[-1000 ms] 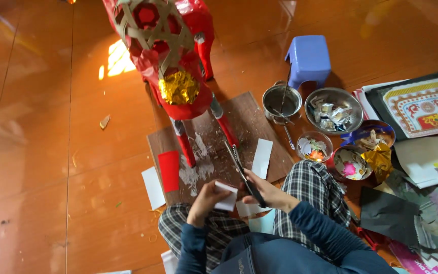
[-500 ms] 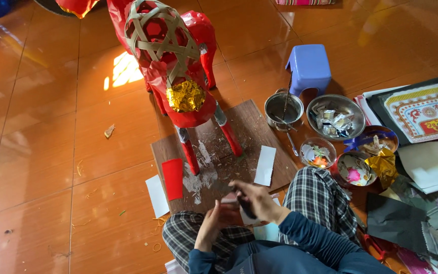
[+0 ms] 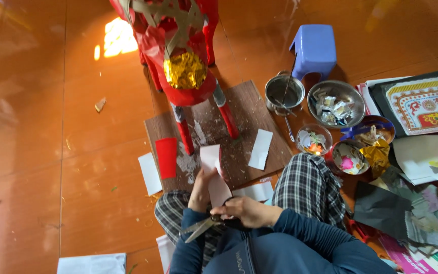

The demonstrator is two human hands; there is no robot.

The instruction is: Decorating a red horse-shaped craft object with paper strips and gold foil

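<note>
My left hand [image 3: 202,191] holds a pale pink paper strip [image 3: 214,170] upright over my lap. My right hand [image 3: 247,210] grips scissors [image 3: 204,226], whose blades point left below the paper. Just beyond my knees lies a brown wooden board [image 3: 239,152]. On it stand the legs of a red paper animal figure [image 3: 178,61] with a gold foil patch. A red paper rectangle [image 3: 166,157] and a white paper piece [image 3: 260,148] lie on the board.
A small blue plastic stool [image 3: 314,48] stands at the back. A metal pot [image 3: 284,91] and several bowls of paper scraps [image 3: 336,104] sit right of the board. Paper sheets [image 3: 424,104] pile up at the right. White sheets [image 3: 149,173] lie on the orange floor.
My hands have drawn back toward my lap. The pink paper strip now stands up in my left hand, and the scissors point left, lower than before. The camera has tilted down.
</note>
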